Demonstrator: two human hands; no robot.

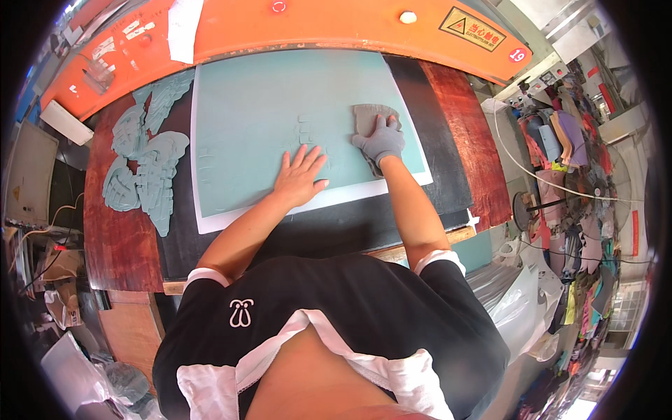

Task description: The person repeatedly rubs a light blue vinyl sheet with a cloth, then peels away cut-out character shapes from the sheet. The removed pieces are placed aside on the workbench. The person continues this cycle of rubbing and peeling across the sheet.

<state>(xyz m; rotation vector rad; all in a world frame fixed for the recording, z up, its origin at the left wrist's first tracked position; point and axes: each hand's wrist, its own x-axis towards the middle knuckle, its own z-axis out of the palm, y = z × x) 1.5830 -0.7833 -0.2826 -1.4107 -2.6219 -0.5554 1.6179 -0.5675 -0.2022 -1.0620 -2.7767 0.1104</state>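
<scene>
Left hand [301,177] spread on the teal sheet [245,126], I rest my gloved right hand [382,141] over a grey pad [365,117], grip unclear. Pieces [159,171] lie piled; the sheet seems barely begun.

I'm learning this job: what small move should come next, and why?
Perhaps slide the grey piece left: the gloved right hand is on it, near the right edge of the green sheet, while the bare left hand, flat on that sheet, could steady it.
</scene>
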